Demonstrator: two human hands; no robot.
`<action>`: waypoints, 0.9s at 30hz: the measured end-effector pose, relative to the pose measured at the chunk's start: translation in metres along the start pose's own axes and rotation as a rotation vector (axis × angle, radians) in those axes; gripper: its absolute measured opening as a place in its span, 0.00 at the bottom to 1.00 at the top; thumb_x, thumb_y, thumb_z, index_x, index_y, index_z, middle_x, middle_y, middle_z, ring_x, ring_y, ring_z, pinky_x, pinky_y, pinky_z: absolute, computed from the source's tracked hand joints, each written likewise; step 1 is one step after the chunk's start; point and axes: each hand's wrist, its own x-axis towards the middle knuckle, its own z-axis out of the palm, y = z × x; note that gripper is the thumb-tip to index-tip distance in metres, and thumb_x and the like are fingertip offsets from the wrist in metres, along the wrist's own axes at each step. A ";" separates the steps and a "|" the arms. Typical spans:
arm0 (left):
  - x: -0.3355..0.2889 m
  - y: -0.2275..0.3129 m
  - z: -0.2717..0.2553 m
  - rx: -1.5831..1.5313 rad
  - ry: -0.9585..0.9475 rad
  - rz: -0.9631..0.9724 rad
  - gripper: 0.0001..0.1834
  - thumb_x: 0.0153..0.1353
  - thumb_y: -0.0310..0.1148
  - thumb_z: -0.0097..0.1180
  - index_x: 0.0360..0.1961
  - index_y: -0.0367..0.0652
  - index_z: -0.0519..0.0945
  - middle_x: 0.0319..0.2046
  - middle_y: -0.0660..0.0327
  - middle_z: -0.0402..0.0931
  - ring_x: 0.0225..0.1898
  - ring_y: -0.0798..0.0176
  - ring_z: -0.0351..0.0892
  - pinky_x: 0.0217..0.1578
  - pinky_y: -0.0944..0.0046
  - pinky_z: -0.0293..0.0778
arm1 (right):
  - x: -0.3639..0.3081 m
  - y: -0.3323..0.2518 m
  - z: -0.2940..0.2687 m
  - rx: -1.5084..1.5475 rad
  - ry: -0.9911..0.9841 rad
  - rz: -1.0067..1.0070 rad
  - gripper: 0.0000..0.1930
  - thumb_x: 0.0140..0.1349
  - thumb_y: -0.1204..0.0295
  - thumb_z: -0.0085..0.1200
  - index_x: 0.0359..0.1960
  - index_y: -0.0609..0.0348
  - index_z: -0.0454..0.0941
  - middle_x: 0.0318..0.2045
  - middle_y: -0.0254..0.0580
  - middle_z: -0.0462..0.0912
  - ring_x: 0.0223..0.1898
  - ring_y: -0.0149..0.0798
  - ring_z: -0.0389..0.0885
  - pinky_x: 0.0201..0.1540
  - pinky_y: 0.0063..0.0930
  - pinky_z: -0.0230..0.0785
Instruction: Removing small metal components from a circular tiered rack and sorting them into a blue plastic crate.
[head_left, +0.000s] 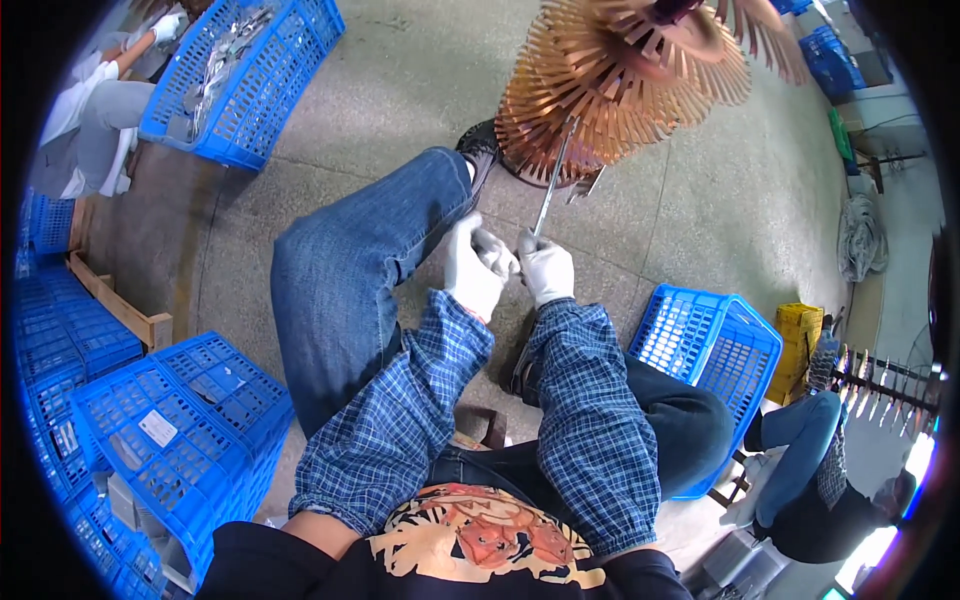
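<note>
Both hands wear white gloves and meet in front of my knees. My right hand (547, 270) is closed round the near end of a long, thin silver metal strip (552, 185). The strip slants up and away, its far end overlapping a tiered stand of copper-coloured slatted discs (570, 95); whether it touches them I cannot tell. Close beside it, my left hand (474, 268) has its fingers curled together near the right fingertips. Anything between those left fingers is hidden. A small metal piece (588, 186) shows at the foot of the stand.
A blue crate (690, 325) stands by my right knee, with a yellow crate (797, 345) beyond it. Stacked blue crates (190, 400) rise at my left. Far left, a person (100, 110) works by a crate of metal parts (285, 85). Another person (830, 480) sits at the right.
</note>
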 end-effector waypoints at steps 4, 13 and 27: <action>-0.015 -0.022 0.003 0.045 -0.022 -0.074 0.26 0.61 0.41 0.45 0.04 0.51 0.63 0.02 0.68 0.53 0.07 0.66 0.56 0.19 0.62 0.64 | 0.003 0.014 -0.016 -0.092 -0.010 0.081 0.35 0.60 0.40 0.29 0.27 0.57 0.81 0.28 0.50 0.82 0.34 0.56 0.79 0.36 0.41 0.70; -0.011 -0.014 -0.007 0.069 -0.192 -0.148 0.28 0.64 0.42 0.42 0.04 0.52 0.63 0.03 0.68 0.55 0.07 0.66 0.56 0.20 0.62 0.67 | -0.008 0.009 -0.015 -0.044 0.088 0.158 0.36 0.58 0.38 0.33 0.25 0.60 0.81 0.26 0.52 0.82 0.31 0.57 0.79 0.35 0.41 0.70; -0.003 -0.018 -0.009 0.120 -0.153 -0.114 0.28 0.65 0.38 0.40 0.04 0.55 0.58 0.02 0.70 0.50 0.06 0.67 0.50 0.19 0.61 0.69 | -0.003 0.009 -0.019 0.056 -0.006 0.148 0.30 0.59 0.44 0.35 0.30 0.55 0.83 0.29 0.49 0.83 0.33 0.56 0.80 0.36 0.40 0.72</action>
